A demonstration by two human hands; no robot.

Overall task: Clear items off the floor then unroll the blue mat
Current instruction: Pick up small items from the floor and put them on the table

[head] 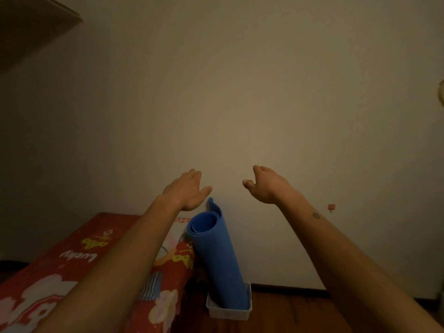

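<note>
The blue mat [215,255] is rolled up and stands on end in a small white basket [229,310] on the wooden floor, leaning against the wall. My left hand [186,192] hovers just above and left of the roll's top, fingers apart, holding nothing. My right hand [266,185] is raised to the right of the roll, apart from it, fingers loosely curled and nothing in it. Both arms reach forward toward the wall.
A bed with a red patterned cover [79,267] fills the lower left, touching the mat's left side. The plain wall [228,104] is straight ahead. A small red hook [331,207] sticks to the wall at right. Wooden floor [295,311] lies to the basket's right.
</note>
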